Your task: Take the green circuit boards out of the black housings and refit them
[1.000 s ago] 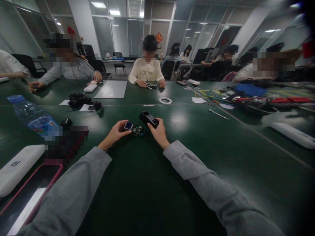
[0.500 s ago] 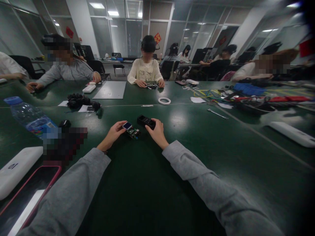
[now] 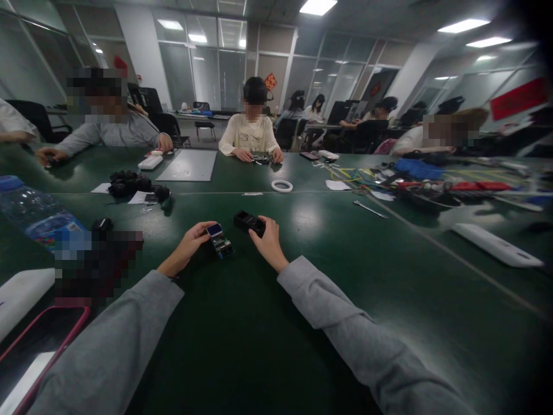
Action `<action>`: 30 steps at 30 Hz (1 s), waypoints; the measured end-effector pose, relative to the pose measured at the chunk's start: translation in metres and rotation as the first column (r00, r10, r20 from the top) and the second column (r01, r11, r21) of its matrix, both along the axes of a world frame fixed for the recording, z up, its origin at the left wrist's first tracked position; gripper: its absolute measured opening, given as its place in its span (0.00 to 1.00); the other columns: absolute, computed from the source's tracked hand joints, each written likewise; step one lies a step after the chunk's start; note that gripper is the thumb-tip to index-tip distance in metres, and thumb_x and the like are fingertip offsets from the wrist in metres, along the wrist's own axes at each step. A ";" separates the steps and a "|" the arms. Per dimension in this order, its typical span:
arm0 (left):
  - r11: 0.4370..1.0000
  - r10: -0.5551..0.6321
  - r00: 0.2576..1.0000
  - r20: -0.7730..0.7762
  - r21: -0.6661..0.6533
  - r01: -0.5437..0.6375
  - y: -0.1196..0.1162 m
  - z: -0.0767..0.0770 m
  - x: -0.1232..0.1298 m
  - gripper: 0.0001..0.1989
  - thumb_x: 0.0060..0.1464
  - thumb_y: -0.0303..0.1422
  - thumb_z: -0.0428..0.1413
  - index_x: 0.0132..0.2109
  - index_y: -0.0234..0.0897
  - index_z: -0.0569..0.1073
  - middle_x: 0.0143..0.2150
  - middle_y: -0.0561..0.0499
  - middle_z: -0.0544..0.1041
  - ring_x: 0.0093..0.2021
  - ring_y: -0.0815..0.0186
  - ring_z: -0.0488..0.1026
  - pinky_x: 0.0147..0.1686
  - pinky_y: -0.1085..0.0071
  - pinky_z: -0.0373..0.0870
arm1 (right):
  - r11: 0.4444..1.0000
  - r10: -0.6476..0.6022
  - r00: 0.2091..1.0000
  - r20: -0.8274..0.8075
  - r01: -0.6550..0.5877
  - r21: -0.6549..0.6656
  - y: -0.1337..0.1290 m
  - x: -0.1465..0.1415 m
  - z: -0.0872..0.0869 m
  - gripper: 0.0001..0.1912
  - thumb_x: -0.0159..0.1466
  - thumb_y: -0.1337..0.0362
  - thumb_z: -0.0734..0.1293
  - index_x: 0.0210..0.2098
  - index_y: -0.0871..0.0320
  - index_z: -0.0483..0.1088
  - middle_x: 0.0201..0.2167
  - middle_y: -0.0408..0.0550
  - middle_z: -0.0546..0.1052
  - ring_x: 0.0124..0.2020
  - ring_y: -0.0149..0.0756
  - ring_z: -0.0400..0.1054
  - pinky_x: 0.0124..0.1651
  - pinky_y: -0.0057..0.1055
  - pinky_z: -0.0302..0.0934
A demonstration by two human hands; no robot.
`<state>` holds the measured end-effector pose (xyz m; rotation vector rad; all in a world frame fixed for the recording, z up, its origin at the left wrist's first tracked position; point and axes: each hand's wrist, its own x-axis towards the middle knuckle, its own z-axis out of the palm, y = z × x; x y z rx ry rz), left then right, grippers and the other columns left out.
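Observation:
Between the thumb and fingers of my left hand point(image 3: 195, 237) is a small circuit board point(image 3: 222, 244) with a little square screen point(image 3: 214, 230) at its upper end. The board tilts away from the hand toward the lower right, its green face and metal parts showing. My right hand point(image 3: 266, 235) is closed around the near end of a black plastic case point(image 3: 249, 221), which has a rectangular window at its far left end. A short gap separates the case from the board. The fingers hide part of the case's right end.
On the left stand a water bottle point(image 3: 38, 213), a red-rimmed phone point(image 3: 43, 334) and a white power bank point(image 3: 26, 294). Ahead lie a black cable bundle point(image 3: 127, 184), a white tape ring point(image 3: 281, 186) and a wrench point(image 3: 370, 210). Another person point(image 3: 250, 132) sits opposite.
My left hand has turned the circuit board so that it points more downward, a little further from the case. The view has tilted up and shifted slightly; my right hand still holds the case.

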<state>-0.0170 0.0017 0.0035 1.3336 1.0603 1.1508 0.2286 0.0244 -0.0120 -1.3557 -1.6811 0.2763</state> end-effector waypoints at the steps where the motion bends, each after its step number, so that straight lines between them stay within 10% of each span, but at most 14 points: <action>1: 1.000 0.001 1.000 -0.004 -0.001 -0.001 0.000 0.000 0.000 0.21 0.52 0.32 0.55 0.55 0.38 0.68 0.57 0.43 0.72 0.56 0.58 0.69 0.57 0.55 0.62 | 1.000 0.008 1.000 0.002 -0.008 -0.003 0.000 0.000 0.000 0.24 0.57 0.64 0.68 0.51 0.59 0.62 0.48 0.57 0.67 0.50 0.50 0.60 0.51 0.51 0.61; 30: 0.999 0.036 0.999 -0.029 -0.021 -0.037 -0.004 0.010 0.002 0.23 0.49 0.29 0.57 0.55 0.36 0.68 0.55 0.44 0.73 0.57 0.56 0.68 0.59 0.55 0.58 | 1.000 0.020 0.999 0.031 -0.021 0.004 0.002 -0.001 -0.003 0.24 0.56 0.67 0.67 0.52 0.60 0.62 0.49 0.57 0.68 0.50 0.50 0.61 0.51 0.49 0.60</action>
